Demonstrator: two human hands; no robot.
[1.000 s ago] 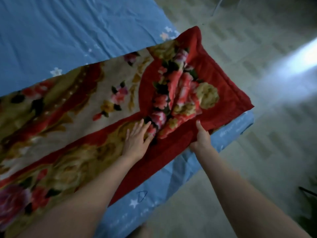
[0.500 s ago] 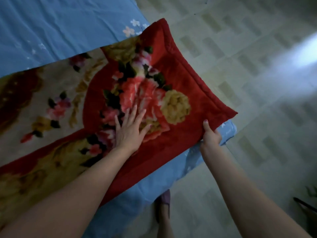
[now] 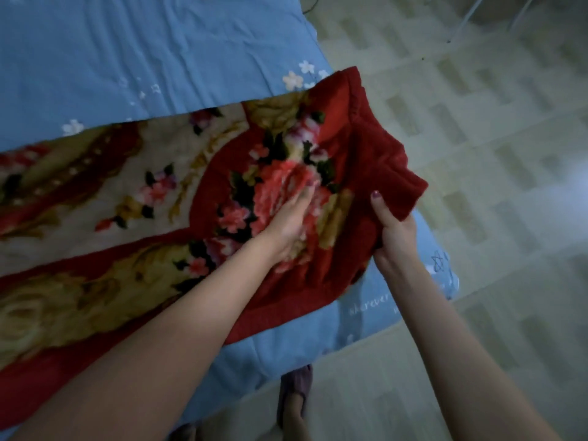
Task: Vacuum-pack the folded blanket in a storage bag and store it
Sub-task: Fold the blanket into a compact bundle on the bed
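Two hands work a thick, floppy blanket (image 3: 222,173) on the bed (image 3: 127,58): left hand (image 3: 288,222) pressed flat, fingers apart; right hand (image 3: 396,232) clamped on its corner, the best hold.

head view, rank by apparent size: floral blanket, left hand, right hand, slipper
1. floral blanket, by far the largest.
2-3. left hand and right hand: look alike, not ranked; the left is motion-blurred, the right is in a grip on the blanket's red corner.
4. slipper, partly hidden by the bed edge, so unsure.
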